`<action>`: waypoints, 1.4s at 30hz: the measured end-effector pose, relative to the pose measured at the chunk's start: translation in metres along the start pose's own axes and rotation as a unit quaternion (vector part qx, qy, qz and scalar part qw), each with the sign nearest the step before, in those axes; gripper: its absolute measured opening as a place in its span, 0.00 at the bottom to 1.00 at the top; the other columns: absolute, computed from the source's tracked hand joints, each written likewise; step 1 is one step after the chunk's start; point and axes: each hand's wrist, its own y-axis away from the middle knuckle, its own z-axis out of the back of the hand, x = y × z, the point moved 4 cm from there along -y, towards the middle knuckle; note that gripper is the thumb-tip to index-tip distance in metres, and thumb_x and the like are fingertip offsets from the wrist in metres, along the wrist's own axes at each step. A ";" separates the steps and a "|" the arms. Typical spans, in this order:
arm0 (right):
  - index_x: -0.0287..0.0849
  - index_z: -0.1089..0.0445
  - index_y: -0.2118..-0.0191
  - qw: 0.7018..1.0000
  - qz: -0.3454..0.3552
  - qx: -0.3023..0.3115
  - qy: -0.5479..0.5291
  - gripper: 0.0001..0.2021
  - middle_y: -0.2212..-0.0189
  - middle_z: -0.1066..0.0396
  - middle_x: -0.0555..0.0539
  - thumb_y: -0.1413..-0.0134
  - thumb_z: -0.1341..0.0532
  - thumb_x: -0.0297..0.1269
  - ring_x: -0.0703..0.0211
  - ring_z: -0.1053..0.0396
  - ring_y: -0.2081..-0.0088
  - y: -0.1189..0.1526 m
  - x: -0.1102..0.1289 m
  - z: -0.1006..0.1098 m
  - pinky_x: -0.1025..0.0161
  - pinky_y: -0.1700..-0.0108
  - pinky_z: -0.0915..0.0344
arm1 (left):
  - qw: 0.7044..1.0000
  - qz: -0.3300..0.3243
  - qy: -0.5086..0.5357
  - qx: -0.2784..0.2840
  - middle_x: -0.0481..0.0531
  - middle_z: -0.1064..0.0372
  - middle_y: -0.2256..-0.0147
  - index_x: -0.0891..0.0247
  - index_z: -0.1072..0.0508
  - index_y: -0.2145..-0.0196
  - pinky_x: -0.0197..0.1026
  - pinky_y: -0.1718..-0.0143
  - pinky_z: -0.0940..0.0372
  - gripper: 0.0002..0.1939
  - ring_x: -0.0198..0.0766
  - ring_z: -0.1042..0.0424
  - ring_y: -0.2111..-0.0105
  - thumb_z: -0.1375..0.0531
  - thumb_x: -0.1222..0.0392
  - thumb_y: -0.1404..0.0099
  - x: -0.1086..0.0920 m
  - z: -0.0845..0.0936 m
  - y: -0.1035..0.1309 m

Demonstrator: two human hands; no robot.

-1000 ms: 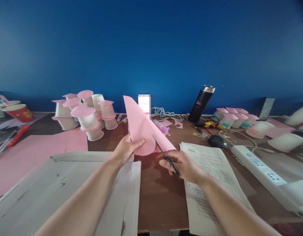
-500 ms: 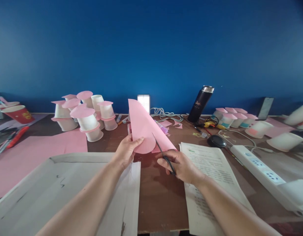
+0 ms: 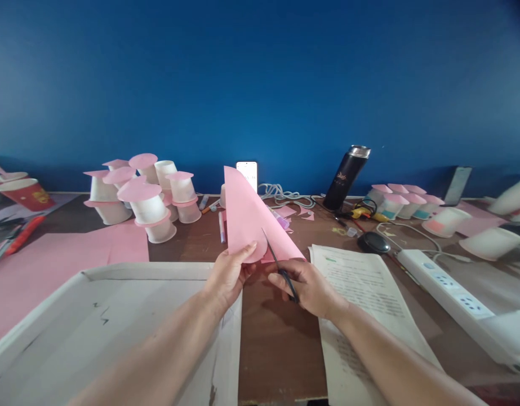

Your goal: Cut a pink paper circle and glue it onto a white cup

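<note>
A pink sheet of paper (image 3: 245, 220) is held upright in front of me, with a rounded cut along its lower edge. My left hand (image 3: 232, 273) pinches it at the lower left, thumb on the near face. In my right hand (image 3: 304, 285) is a pair of dark-handled scissors (image 3: 277, 259), fingers wrapped around the handles. Its blade lies along the curved cut, between the rounded part and the strip hanging to the right.
Stacked white paper cups (image 3: 150, 213) with pink discs stand at back left. A black bottle (image 3: 346, 177) leans against the blue wall. On the right lie printed pages (image 3: 361, 287) and a power strip (image 3: 448, 299); a shallow white box lid (image 3: 128, 332) is front left.
My left hand has shifted right along the paper's lower edge, its thumb now nearer the scissors. The paper's top has tipped slightly right. My right hand stays nearly in place.
</note>
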 end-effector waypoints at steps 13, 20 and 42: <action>0.39 0.27 0.58 1.000 -0.007 -0.002 0.014 0.21 0.81 0.35 0.52 0.47 0.40 0.52 0.66 0.36 0.79 0.002 0.002 0.002 0.69 0.76 0.42 | 0.992 -0.045 -0.114 -0.007 0.56 0.25 0.67 0.68 0.24 0.63 0.36 0.73 0.41 0.22 0.36 0.30 0.72 0.31 0.52 0.54 -0.001 0.003 -0.004; 0.40 0.27 0.59 1.000 -0.016 0.001 0.013 0.22 0.82 0.37 0.53 0.49 0.40 0.54 0.66 0.38 0.80 0.002 0.005 0.004 0.70 0.77 0.44 | 0.994 -0.044 -0.101 0.004 0.55 0.26 0.67 0.68 0.24 0.64 0.36 0.74 0.42 0.21 0.33 0.32 0.73 0.31 0.53 0.54 0.001 0.006 -0.006; 0.38 0.27 0.61 0.999 -0.050 -0.004 0.021 0.21 0.82 0.33 0.51 0.53 0.36 0.52 0.66 0.36 0.79 0.002 0.000 0.008 0.69 0.77 0.43 | 0.983 -0.089 -0.156 -0.025 0.56 0.25 0.70 0.68 0.23 0.67 0.38 0.72 0.39 0.19 0.39 0.29 0.73 0.31 0.52 0.53 0.000 0.014 -0.010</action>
